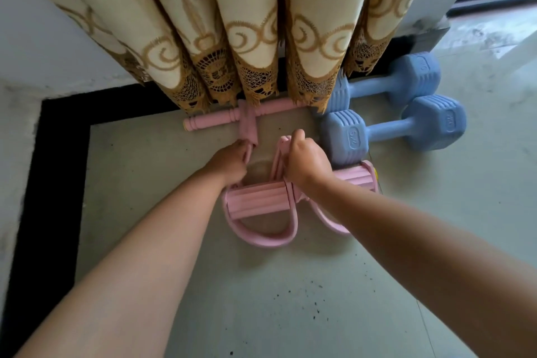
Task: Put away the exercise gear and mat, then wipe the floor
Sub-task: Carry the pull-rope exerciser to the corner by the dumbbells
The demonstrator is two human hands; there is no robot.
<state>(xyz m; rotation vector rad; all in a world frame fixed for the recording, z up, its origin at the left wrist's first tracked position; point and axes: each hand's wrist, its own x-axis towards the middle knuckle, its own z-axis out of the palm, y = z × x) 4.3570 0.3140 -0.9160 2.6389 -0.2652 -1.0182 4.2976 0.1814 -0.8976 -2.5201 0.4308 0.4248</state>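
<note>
Hands grip pink pedal puller (258, 203) beside dumbbells (386, 128): left hand (232, 161) pinches stretchy tubes, right hand (308, 163) clutches them; likely light, floppy, best carried by stiff bar.

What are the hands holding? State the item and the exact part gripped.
Both hands grip the pink pedal resistance puller by its elastic tubes: the left hand just below the handle bar, the right hand just above the foot pedals.

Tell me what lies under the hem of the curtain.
Under the curtain hem lie part of the pink pull bar and one end of the rear blue dumbbell. The bar's right end is covered by the lace.
</note>
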